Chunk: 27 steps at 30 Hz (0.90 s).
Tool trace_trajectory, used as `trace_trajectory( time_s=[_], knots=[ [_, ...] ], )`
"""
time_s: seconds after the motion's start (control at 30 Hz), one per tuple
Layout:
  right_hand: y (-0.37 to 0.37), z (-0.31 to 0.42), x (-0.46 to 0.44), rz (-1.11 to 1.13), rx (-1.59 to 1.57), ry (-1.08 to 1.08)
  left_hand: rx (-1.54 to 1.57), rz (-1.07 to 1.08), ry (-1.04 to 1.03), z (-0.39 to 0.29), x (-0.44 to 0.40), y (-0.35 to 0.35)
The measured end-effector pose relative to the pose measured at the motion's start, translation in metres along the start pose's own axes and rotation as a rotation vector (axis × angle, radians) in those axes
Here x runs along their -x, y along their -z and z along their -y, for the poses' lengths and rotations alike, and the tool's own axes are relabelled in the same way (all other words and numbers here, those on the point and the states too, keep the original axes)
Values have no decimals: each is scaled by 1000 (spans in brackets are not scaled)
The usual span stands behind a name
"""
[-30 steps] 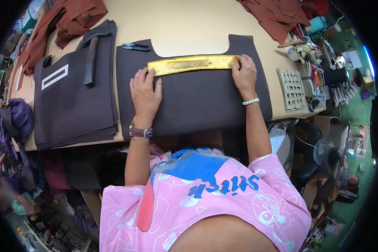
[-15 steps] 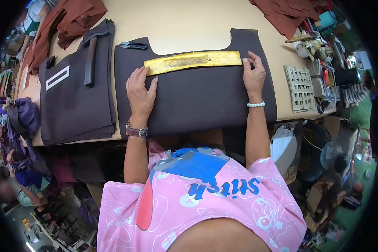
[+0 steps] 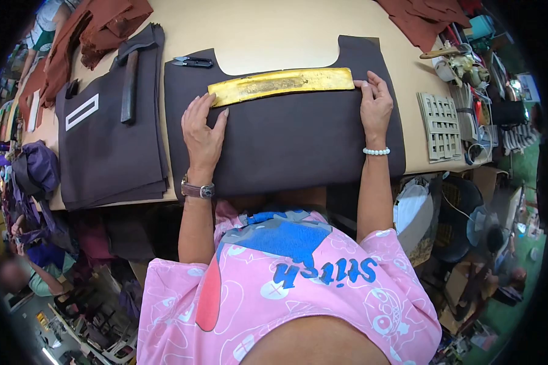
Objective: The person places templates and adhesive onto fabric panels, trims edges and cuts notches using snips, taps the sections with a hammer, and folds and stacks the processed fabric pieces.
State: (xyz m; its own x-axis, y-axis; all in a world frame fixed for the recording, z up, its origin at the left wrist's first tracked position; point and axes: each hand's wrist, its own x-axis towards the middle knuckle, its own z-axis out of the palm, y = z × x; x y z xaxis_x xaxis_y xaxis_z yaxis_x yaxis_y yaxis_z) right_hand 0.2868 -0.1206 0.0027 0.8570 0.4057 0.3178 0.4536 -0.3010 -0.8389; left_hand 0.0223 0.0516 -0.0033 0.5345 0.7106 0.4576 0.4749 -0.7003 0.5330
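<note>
- Left hand (image 3: 202, 137), head view: fingers side by side, thumb angled away, fingertips on the near-side corner at the left end of a scuffed yellow strip (image 3: 280, 85).
- Right hand (image 3: 376, 109): fingers loosely parted and half bent, index at the strip's right end, thumb just below it. Can't tell if the index presses or just touches.
- Strip lies flat across a dark brown cut panel (image 3: 298, 146), right below its wide cutout; slight bow, dark wear mark along the middle.
- Black-handled thread snips (image 3: 196, 62) sit on the panel's upper-left tab, clear of both hands.
- Just left of it: stack of dark sheets (image 3: 112, 152) carrying a hammer (image 3: 129, 91) and a white rectangular frame (image 3: 96, 102).
- Right of the panel, on the tabletop (image 3: 277, 36): tan lattice piece (image 3: 441, 129).
- Wrists: brown-strap watch (image 3: 198, 189) left, pale bead bracelet (image 3: 376, 151) right.
</note>
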Motion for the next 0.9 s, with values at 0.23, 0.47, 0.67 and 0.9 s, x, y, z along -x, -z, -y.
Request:
trace_trajectory(
  time_s=[0.23,0.47,0.67,0.9],
  knots=[
    [0,-2,0,11,18,-2,-13,-2,2,0,0,1],
    [-3,2,0,-24,17,17,-1,-1,23,0,0,0],
    [-3,0,0,-1,23,25,-4,-1,4,0,0,1],
    [-1,6,0,35,-24,-37,-2,2,4,0,0,1]
  ],
)
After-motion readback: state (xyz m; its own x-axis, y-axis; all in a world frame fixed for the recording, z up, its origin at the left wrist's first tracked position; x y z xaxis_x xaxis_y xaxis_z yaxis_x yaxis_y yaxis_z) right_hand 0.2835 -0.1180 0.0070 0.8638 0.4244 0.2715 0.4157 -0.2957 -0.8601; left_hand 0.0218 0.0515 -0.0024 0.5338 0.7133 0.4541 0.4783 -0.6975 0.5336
